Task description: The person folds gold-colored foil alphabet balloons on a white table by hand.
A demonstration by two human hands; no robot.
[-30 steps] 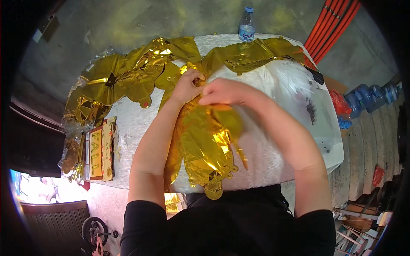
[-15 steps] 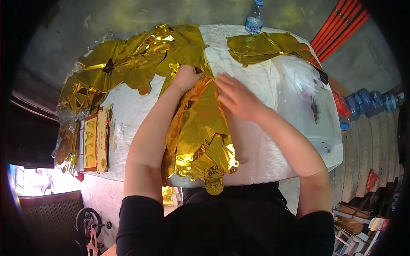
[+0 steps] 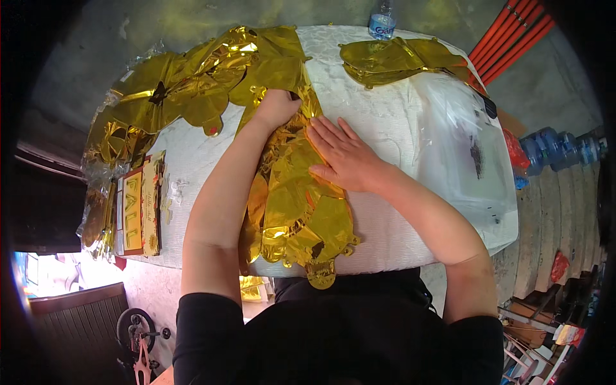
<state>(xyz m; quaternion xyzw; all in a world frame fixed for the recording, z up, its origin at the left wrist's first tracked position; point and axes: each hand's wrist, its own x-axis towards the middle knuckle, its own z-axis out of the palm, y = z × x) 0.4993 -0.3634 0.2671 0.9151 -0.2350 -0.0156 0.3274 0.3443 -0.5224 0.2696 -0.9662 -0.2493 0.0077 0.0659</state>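
A flat gold foil balloon (image 3: 301, 212) lies lengthwise in front of me, its rounded tab hanging over the table's near edge. My left hand (image 3: 277, 109) is closed on the foil near its far end, with the fingertips partly hidden. Lying flat across the foil's right side, my right hand (image 3: 345, 156) has its fingers stretched out and thumb apart. More gold foil balloons (image 3: 173, 90) spread over the far left of the table and run up to my left hand. Another folded gold foil balloon (image 3: 398, 59) rests at the far right.
The white-covered table (image 3: 385, 224) holds a stack of clear plastic bags (image 3: 455, 147) on the right and printed cards (image 3: 140, 208) on the left. A water bottle (image 3: 382, 25) stands at the far edge. Red poles (image 3: 513, 42) and large blue bottles (image 3: 548, 151) are beyond the right side.
My right hand has come down from beside the foil's far end to lie flat on it, nearer me. The foil looks flatter. My left hand keeps its hold.
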